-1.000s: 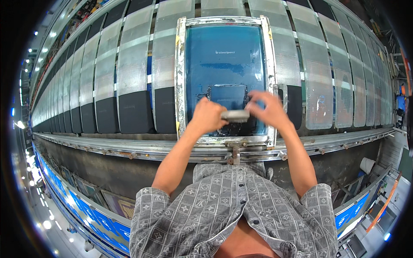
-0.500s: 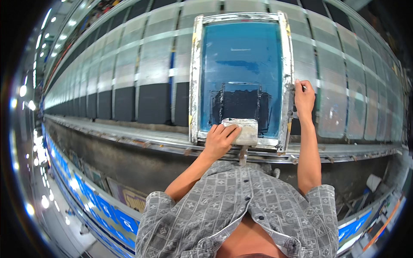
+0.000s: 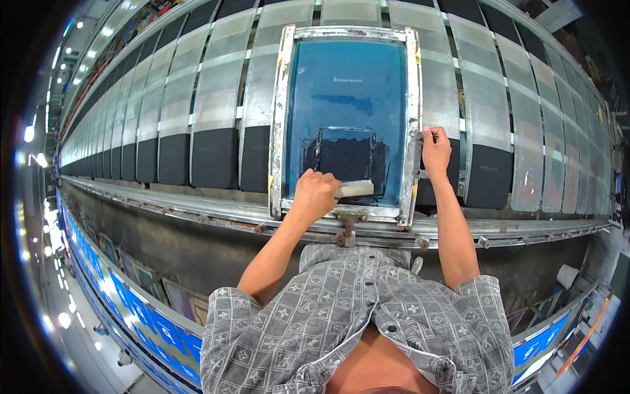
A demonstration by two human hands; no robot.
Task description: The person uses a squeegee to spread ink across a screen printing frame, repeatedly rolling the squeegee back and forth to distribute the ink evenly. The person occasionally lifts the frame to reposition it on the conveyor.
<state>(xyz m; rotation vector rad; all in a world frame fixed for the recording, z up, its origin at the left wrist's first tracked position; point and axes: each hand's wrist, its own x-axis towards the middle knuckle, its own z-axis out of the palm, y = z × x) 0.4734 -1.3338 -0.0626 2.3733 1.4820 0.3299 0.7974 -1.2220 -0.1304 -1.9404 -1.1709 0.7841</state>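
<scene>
A screen-printing screen [image 3: 282, 105] with a battered metal frame and blue mesh spans the middle. Dark ink [image 3: 344, 154] covers the lower part of the mesh, and small white lettering sits above. My left hand [image 3: 316, 194] is closed on a pale squeegee [image 3: 356, 188] at the screen's lower end, over the inked patch. My right hand [image 3: 436, 150] has its fingers curled round a small handle at the frame's right side, mostly hidden by the fingers.
A long row of glass-like platens [image 3: 213, 85] runs left and right beneath the screen, many with black fabric pieces [image 3: 213, 161] on their near parts. A metal rail [image 3: 453, 230] runs along the front edge. A white roll or container [image 3: 566, 274] lies low at the right.
My right hand has left the squeegee's side for the frame's right edge. The squeegee, in my left hand, went down to the lower frame edge and is now slightly higher, on the ink.
</scene>
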